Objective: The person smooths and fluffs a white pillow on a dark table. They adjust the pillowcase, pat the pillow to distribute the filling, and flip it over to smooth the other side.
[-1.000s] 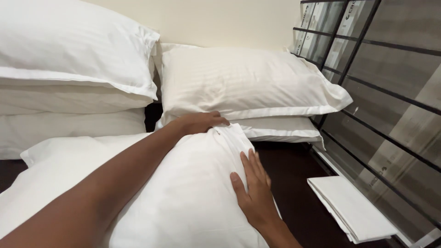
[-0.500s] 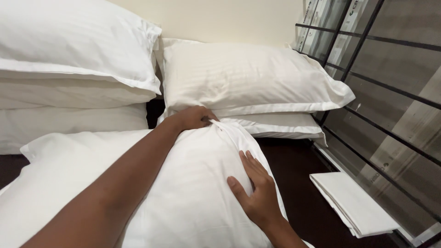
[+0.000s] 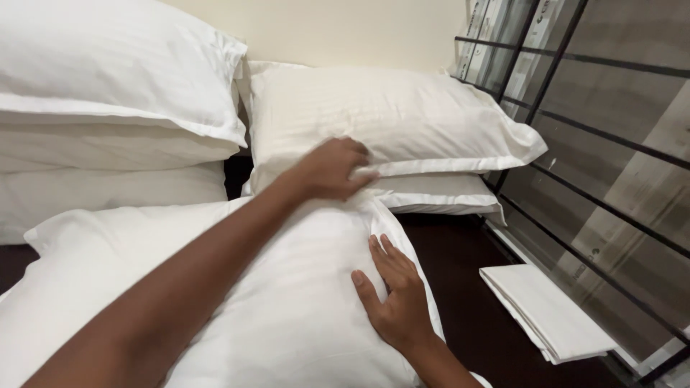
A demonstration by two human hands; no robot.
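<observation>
Left hand [image 3: 332, 169] clamped on far corner of near pillow [image 3: 287, 316]; right hand [image 3: 395, 298] spread flat on its side. Could slide off toward folded cloth [image 3: 550, 312] if pushed unevenly.

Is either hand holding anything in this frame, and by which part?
The left hand grips the near pillow at its far top edge, fingers curled over it. The right hand lies flat on the pillow's right side, gripping nothing.
</observation>
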